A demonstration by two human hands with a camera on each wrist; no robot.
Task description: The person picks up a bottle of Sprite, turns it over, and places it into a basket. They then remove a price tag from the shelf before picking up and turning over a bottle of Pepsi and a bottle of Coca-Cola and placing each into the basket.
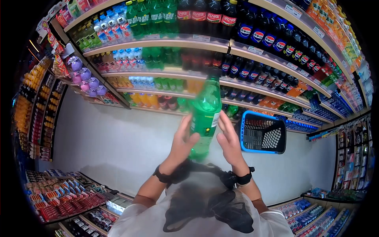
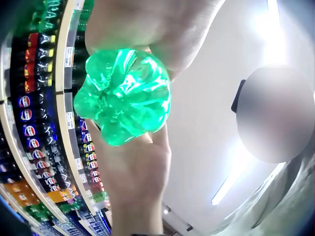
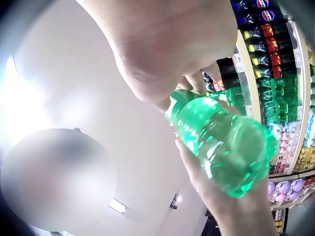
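Both hands hold a large green plastic soda bottle upright in front of the chest, its neck towards the shelves in the head view. My left hand grips its left side, the thumb across the label. On the other side my right hand holds the bottle, fingers along the label's edge. The lobed base of the bottle faces the left wrist camera, between the two hands. In the right wrist view, fingers of the right hand reach round the bottle.
Drink shelves curve across the front, with rows of green soda, cola and other bottles. A black basket with a blue rim stands on the pale floor at the right. Purple containers hang at the left shelf end.
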